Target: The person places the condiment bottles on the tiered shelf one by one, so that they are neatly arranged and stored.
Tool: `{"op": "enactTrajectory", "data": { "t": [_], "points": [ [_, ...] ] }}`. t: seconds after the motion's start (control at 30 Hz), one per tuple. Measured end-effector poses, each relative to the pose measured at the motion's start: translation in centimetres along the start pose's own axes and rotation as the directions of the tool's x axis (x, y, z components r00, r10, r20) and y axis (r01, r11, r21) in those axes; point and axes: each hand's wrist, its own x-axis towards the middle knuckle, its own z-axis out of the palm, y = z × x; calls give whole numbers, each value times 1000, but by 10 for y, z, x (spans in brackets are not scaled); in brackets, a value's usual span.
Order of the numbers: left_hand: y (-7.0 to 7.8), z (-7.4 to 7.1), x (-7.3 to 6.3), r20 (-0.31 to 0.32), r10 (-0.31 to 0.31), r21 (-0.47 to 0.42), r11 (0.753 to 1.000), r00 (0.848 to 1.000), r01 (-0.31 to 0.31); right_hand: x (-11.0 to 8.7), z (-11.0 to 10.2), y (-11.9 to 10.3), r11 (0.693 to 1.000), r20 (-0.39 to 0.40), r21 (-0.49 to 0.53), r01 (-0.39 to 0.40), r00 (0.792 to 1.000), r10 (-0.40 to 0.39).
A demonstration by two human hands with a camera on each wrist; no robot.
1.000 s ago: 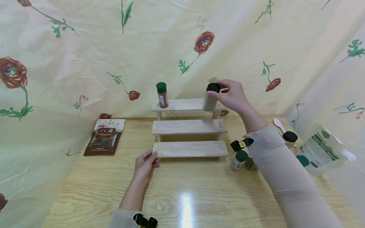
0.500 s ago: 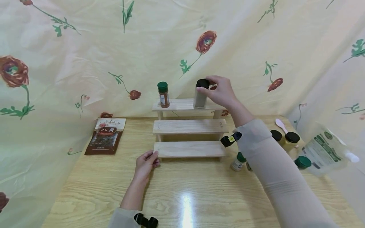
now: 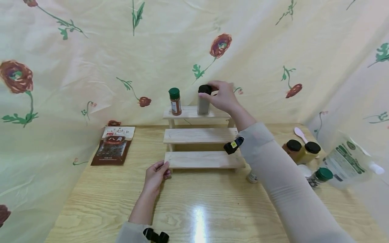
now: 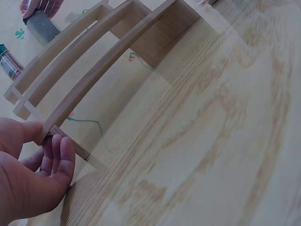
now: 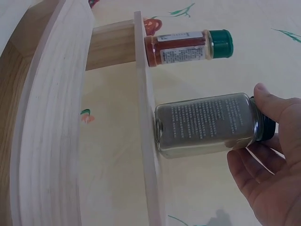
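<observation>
A three-tier wooden rack point(image 3: 203, 159) stands on the table against the patterned cloth. My right hand point(image 3: 223, 96) holds a squarish glass jar point(image 3: 203, 105) by its black cap, upright at the top tier. In the right wrist view the jar point(image 5: 204, 123) has its base right at the shelf edge, and printed text covers its side. To its left on the same tier stands a green-capped spice bottle point(image 3: 175, 103) with reddish contents. My left hand point(image 3: 155, 177) pinches the left end of the bottom tier between thumb and fingers.
A brown packet point(image 3: 112, 146) lies left of the rack. At the right are black-lidded jars point(image 3: 307, 153), a green-capped shaker point(image 3: 319, 177), a pink spoon point(image 3: 300, 134) and a clear plastic container point(image 3: 346, 158). My right sleeve partly hides a small bottle point(image 3: 252, 177).
My right hand has carried the black-capped jar leftward along the top tier, nearer the green-capped bottle. The left hand stays on the bottom tier's end.
</observation>
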Motion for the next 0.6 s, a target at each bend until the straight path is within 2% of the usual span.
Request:
{"op": "enactTrajectory", "data": {
  "t": [0.2, 0.6],
  "points": [
    [0, 1, -1, 1, 4, 1, 1000, 1000, -4, 2, 5, -3, 999, 7, 21, -31, 999, 31],
    [-2, -2, 0, -4, 7, -7, 1000, 1000, -7, -1, 4, -6, 997, 16, -12, -79, 997, 79]
  ]
}}
